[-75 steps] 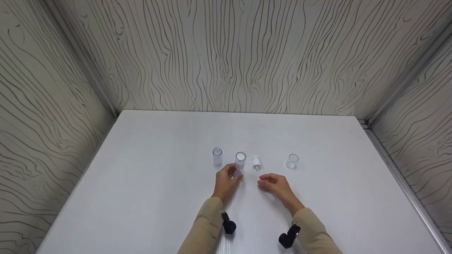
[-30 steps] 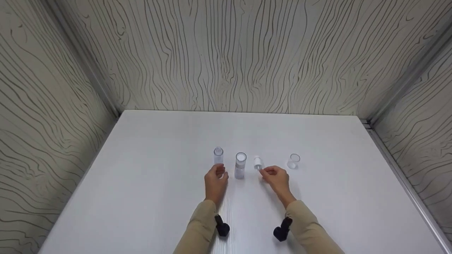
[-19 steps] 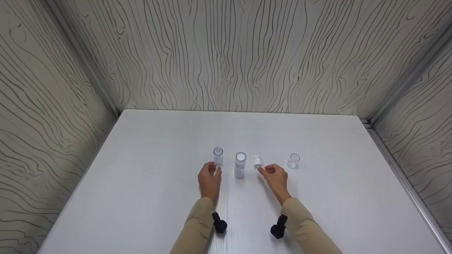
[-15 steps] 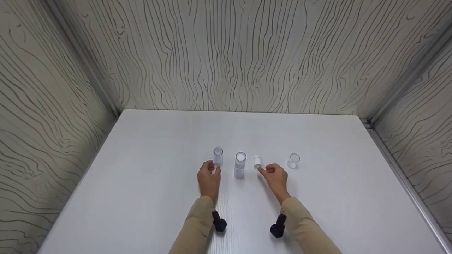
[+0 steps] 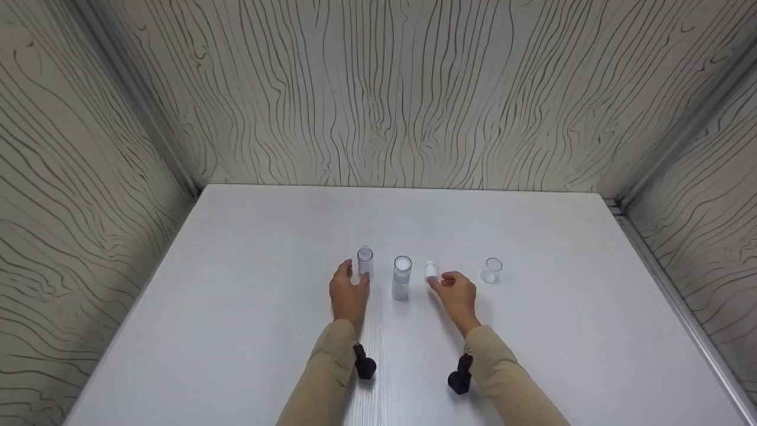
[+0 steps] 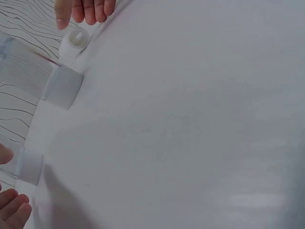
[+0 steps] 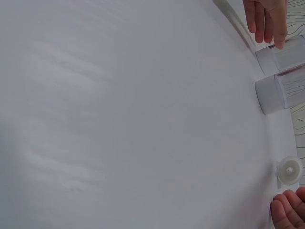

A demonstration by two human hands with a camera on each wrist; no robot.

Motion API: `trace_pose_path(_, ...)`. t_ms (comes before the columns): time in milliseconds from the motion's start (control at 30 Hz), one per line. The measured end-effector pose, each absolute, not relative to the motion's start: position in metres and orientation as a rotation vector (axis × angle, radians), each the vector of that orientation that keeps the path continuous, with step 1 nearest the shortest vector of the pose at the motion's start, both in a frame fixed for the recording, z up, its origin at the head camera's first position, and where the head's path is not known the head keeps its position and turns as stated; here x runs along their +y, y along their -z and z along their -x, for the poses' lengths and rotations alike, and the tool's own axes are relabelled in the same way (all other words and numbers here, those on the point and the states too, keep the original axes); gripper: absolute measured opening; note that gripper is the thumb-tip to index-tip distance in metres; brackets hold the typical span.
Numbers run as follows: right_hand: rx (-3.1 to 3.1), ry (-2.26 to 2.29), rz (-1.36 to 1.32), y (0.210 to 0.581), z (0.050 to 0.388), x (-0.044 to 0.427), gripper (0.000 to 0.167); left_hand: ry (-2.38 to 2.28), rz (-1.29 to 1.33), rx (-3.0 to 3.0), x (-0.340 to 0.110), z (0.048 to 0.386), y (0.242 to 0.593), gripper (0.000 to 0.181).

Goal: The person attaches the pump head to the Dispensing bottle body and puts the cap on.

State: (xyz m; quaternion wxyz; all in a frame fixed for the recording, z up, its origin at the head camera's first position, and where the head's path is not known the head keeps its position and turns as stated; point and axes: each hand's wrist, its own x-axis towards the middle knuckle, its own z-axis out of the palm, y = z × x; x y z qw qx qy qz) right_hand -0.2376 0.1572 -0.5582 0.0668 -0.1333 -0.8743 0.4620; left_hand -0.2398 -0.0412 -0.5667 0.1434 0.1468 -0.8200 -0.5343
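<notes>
My left hand [image 5: 349,294] is spread beside the clear bottle [image 5: 365,263] at the left, thumb on its near side. In the left wrist view the thumb overlaps this bottle's clear wall, above the white base [image 6: 30,167]; contact is hard to tell. To its right stands a taller clear bottle [image 5: 401,284] with a white disc inside its rim. My right hand [image 5: 458,296] is at a small white bottle top [image 5: 431,270] that lies on its side. Its round hollow end [image 7: 289,170] faces me, with my loosely bent fingers [image 7: 291,210] next to it.
A small clear cup [image 5: 491,270] stands right of my right hand on the white table [image 5: 266,266]. Patterned panels [image 5: 378,100] wall in the back and both sides. A black wrist camera [image 5: 365,368] is strapped to each sleeve.
My left hand has gone from the taller middle bottle to the left bottle, its thumb and fingers now wider apart. My right hand has moved forward to the white bottle top.
</notes>
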Motion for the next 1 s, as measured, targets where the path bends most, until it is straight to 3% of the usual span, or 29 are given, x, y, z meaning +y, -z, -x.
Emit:
trace_pose_path(433,-2.709,-1.332,0.373,0.554,0.248,0.153,0.038,1.562,-0.292,-2.386,-0.043,0.250,0.562,0.054)
trace_pose_path(733,-2.742,-1.314,0.390,0.552,0.251,0.150,0.041,1.539,-0.206,-2.361,-0.043,0.254,0.565,0.048)
trace_pose_path(1000,-2.764,-1.285,0.421,0.554,0.254,0.147,0.034,1.547,-0.195,-2.342,-0.042,0.255,0.565,0.045)
